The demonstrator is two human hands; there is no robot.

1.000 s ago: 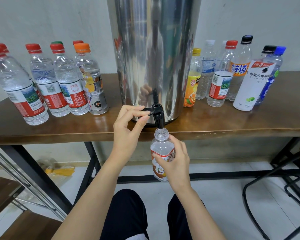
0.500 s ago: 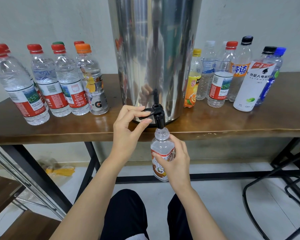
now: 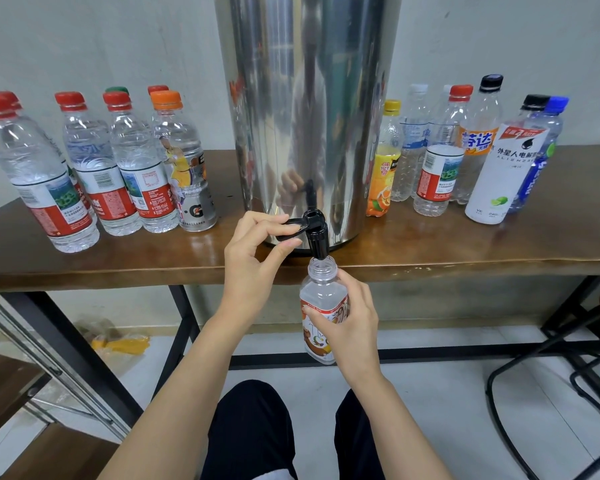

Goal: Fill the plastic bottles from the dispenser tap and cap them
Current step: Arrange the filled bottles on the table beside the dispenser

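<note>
A tall steel dispenser (image 3: 309, 116) stands on the wooden table (image 3: 430, 247), its black tap (image 3: 317, 237) hanging over the front edge. My left hand (image 3: 257, 258) pinches the tap's black lever between thumb and fingers. My right hand (image 3: 350, 323) grips a small uncapped bottle (image 3: 321, 299) with an orange and white label, its open mouth right under the spout. The bottle looks nearly full of clear water.
Several capped, water-filled bottles (image 3: 132, 171) stand at the table's left. Several capped bottles that look empty (image 3: 440, 168) stand at the right. A black stool frame (image 3: 551, 375) is at the lower right and a metal rack (image 3: 32, 358) at the lower left. My knees show below.
Almost nothing has moved. Both hands keep their hold on the lever and the bottle under the spout.
</note>
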